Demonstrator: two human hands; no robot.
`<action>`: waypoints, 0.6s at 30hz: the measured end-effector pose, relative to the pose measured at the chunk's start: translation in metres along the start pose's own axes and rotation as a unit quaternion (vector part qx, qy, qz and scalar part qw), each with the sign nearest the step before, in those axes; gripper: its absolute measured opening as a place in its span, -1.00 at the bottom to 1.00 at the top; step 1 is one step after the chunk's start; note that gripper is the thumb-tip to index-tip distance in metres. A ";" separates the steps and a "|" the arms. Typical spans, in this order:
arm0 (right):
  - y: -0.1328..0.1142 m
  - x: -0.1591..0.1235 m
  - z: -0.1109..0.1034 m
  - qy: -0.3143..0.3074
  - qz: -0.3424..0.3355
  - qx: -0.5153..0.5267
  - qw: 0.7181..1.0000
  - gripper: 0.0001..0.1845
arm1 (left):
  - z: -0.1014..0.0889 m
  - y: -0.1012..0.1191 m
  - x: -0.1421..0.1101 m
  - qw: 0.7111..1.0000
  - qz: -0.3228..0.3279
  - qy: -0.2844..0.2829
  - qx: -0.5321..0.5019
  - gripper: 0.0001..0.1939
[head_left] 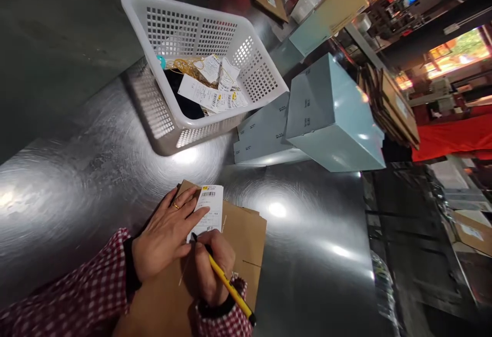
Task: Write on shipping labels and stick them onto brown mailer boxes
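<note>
- Left hand fingers spread flat, pinning white barcoded paper tag on flat brown cardboard
- Right hand pinches yellow pen, tip at tag
- Risk: tag may slide if pinning loosens, smearing writing

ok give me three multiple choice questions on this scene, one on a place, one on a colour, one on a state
1. Where does the white label lie?
A. in the basket
B. on the brown cardboard
C. on the blue box

2. What colour is the pen?
A. yellow
B. red
C. green

3. What is the left hand doing?
A. hanging in the air
B. gripping the basket
C. pressing flat on the label

Answers:
1 B, the label rests on the brown cardboard, apart from the white basket.
2 A, its barrel is yellow with a black tip.
3 C, its fingers lie across the label while the right hand puts the pen tip to it.
</note>
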State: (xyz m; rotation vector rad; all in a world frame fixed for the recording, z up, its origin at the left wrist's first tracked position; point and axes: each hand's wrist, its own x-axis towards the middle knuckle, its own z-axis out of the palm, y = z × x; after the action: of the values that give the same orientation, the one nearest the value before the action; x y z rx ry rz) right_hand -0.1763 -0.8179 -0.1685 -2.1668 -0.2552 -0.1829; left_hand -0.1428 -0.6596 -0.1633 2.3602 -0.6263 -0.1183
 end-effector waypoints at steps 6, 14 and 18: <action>0.000 0.001 -0.001 0.008 0.002 0.003 1.000 -0.83 | -0.002 0.001 0.002 1.000 -0.006 -0.013 0.003 -0.25; 0.007 -0.005 0.001 0.030 0.015 0.012 0.999 -0.82 | 0.002 0.000 -0.001 1.000 -0.006 -0.002 0.005 -0.23; 0.001 -0.002 0.000 0.047 0.035 -0.011 0.998 -0.80 | 0.000 0.001 -0.001 1.000 -0.008 -0.007 0.000 -0.24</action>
State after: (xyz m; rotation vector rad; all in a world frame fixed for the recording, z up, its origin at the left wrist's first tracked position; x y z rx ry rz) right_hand -0.1777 -0.8187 -0.1701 -2.1777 -0.1231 -0.2477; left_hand -0.1442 -0.6596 -0.1631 2.3672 -0.6149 -0.1417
